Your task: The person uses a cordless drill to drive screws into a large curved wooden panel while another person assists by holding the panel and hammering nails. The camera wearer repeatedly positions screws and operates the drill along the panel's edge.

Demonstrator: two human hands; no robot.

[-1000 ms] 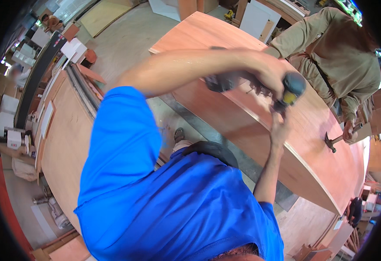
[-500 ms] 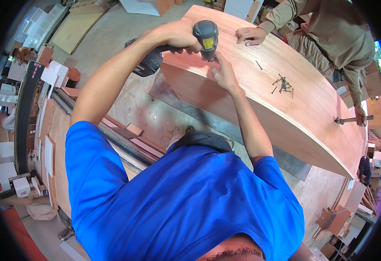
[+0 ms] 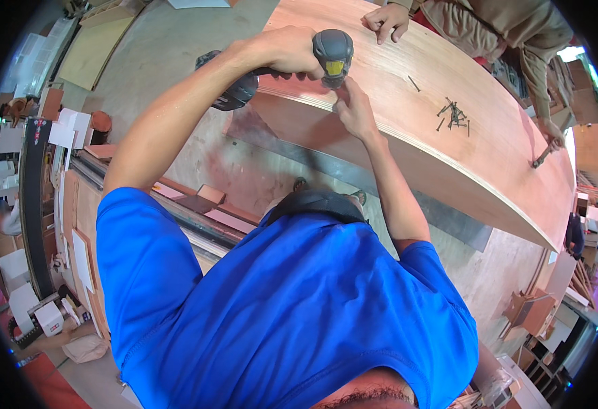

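Note:
My left hand [image 3: 291, 53] is closed around the handle of a dark cordless drill [image 3: 333, 53] with a yellow label. The drill's nose points down near the edge of a curved-edged plywood panel [image 3: 381, 85]. Right at that nose, my right hand [image 3: 359, 112] has its fingers drawn together. Whatever they pinch, if anything, is hidden by the drill. On the panel to the right lies a small pile of dark screws [image 3: 454, 116], with a single screw [image 3: 413, 83] apart from it.
Across the panel, a co-worker's hand [image 3: 387, 22] rests near the far edge. The co-worker's other hand [image 3: 551, 133] grips a hammer [image 3: 539, 161] at the panel's right end. Stacked boards [image 3: 169, 198] lie on the left, and a wooden sheet [image 3: 98, 51] lies behind.
The view has shifted, so the panel and screws sit higher in the picture. The drill stays in my left hand and my right hand stays at its nose. The co-worker's hammer has changed angle.

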